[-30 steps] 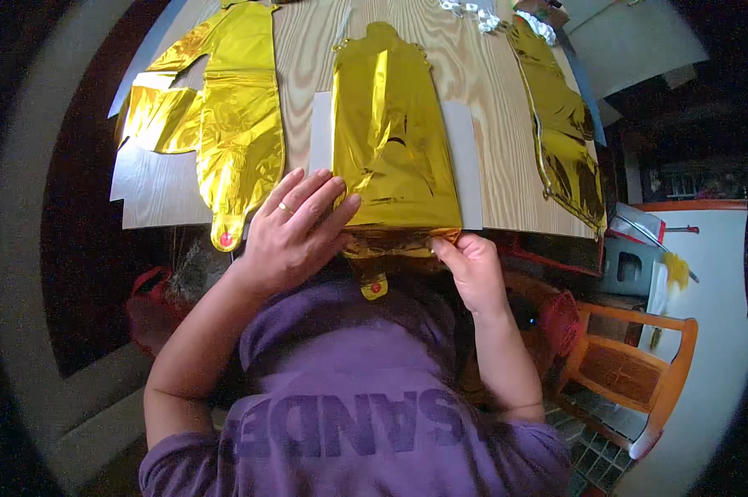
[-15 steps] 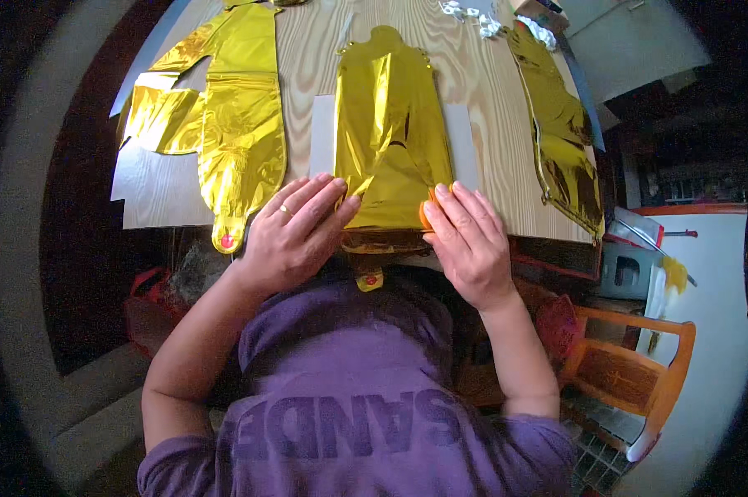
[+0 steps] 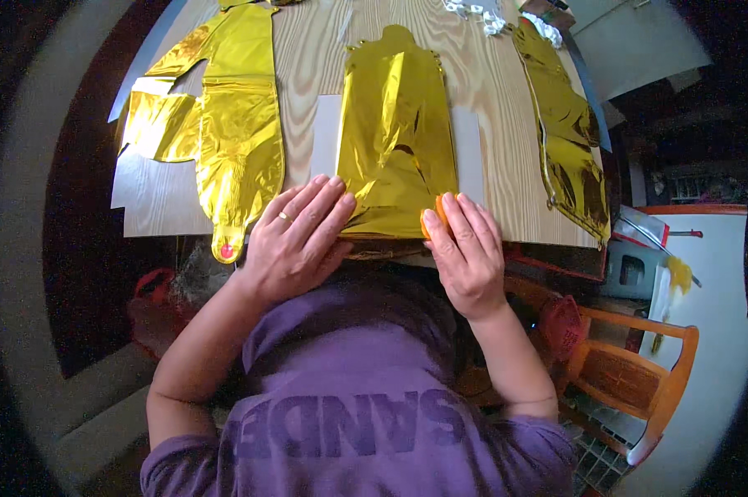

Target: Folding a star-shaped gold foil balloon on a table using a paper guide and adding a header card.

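1. Pressing flat, the left hand [image 3: 295, 240] is lying with fingers together on the crinkled gold foil balloon [image 3: 397, 157], holding it flat at the pale wooden tabletop's [image 3: 498, 99] near edge.
2. The right hand [image 3: 466, 253] is resting at that balloon's right corner, fingers together over a small orange piece [image 3: 430, 222].

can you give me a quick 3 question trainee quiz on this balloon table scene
1. True or false: the left hand lies flat on the middle gold foil balloon.
2. What colour is the small thing under the right hand?
3. How many gold foil pieces lie on the wooden table: A two, B three, C five?

Key: 1 true; 2 orange; 3 B
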{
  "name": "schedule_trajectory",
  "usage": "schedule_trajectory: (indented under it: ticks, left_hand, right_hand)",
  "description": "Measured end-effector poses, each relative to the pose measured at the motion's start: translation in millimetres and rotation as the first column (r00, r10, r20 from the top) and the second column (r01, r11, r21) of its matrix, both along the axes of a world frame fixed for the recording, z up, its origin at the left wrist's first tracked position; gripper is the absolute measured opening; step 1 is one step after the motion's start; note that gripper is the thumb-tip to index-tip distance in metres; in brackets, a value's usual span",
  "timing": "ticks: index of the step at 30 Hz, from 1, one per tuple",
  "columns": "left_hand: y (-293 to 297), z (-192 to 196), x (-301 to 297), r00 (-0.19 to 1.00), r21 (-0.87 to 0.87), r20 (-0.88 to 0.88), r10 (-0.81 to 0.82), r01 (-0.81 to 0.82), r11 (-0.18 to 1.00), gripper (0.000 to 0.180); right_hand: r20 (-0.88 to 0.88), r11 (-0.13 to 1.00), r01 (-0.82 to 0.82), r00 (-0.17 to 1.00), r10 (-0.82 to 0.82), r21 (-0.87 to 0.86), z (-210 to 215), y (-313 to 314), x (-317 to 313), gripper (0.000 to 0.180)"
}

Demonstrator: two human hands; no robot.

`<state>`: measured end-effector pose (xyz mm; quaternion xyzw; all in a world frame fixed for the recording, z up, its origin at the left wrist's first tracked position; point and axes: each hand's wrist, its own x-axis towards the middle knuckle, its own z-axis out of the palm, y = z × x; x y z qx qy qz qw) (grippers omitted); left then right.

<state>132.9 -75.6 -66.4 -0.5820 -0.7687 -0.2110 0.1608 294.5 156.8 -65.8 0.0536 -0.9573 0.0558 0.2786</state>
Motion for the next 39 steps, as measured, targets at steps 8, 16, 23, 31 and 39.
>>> schedule_trajectory:
  ticks: [8, 16, 23, 31, 39]
  left_hand:
    - [3, 1, 2, 1.000, 0.065, 0.001, -0.013, 0.013, 0.998, 0.055]
    - [6, -3, 3, 0.997, 0.035, -0.072, 0.011, -0.008, 0.999, 0.048]
    - [1, 0, 4, 0.994, 0.033, -0.107, -0.009, 0.012, 0.999, 0.044]
    - [0, 4, 0, 0.993, 0.086, -0.102, -0.061, 0.070, 0.994, 0.037]
    - [-6, 32, -11, 0.972, 0.051, -0.042, -0.230, 0.232, 0.971, 0.034]
  right_hand:
    - [0.014, 0.999, 0.044, 0.999, -0.044, -0.008, 3, -5, -1, 0.040]
    - [-0.028, 0.997, 0.078, 0.997, -0.078, -0.027, -2, -9, -1, 0.039]
    - [-0.063, 0.993, 0.087, 0.995, -0.082, 0.077, 1, -10, 9, 0.034]
    - [-0.092, 0.994, 0.055, 0.995, -0.047, 0.090, 7, -5, 9, 0.029]
    - [-0.026, 0.982, -0.064, 0.997, 0.070, 0.178, 49, 0, 15, 0.028]
